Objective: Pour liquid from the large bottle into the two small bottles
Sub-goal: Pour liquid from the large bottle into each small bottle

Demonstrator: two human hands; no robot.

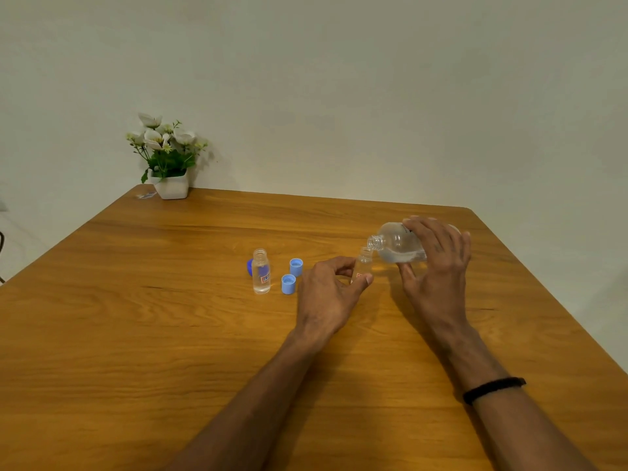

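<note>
Pouring goes best if the right hand [438, 263], gripping the tipped large bottle [399, 246], keeps its mouth over the small bottle [363, 266] pinched upright by the left hand [328, 294], tilting slowly. Left of both hands stand one more small bottle [261, 271], two light-blue caps [292, 275] and one dark-blue cap [249, 267].

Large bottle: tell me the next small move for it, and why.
Probably tip the large bottle a little further. The right hand holds it nearly level, its open mouth right at the neck of the small bottle that the left hand steadies on the table. Liquid sits low in the large bottle's belly; no stream is clearly visible.
</note>
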